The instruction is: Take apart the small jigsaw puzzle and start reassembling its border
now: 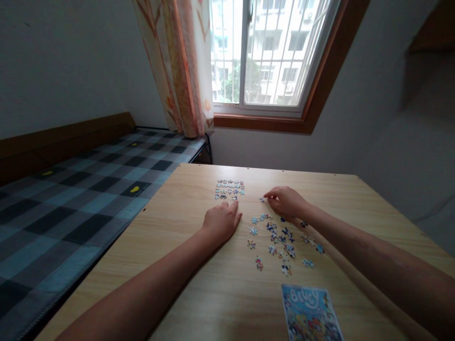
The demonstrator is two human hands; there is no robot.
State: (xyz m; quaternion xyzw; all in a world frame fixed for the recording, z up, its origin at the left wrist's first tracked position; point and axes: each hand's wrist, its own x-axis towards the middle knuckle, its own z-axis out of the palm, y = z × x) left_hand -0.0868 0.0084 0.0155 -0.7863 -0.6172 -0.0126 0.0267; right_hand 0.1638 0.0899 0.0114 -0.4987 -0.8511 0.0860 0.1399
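Observation:
A partly joined jigsaw puzzle (230, 186) lies flat toward the far side of the table, with gaps along its lower rows. My left hand (221, 221) rests on the tabletop just below it, fingers apart and holding nothing. Its index fingertip is close to a puzzle piece at the lower right edge. To the right of the puzzle, my right hand (285, 201) has its thumb and fingertips together at a small puzzle piece (262, 199), low over the table. Loose puzzle pieces (280, 239) are scattered between my forearms, some partly hidden by the right arm.
A blue picture sheet (311, 312) marked "Bluey" lies at the near edge of view. The light wooden table (170, 265) stands beside a bed (106, 166) with a checked cover. Behind are a barred window (272, 57) and a flowered curtain (185, 71).

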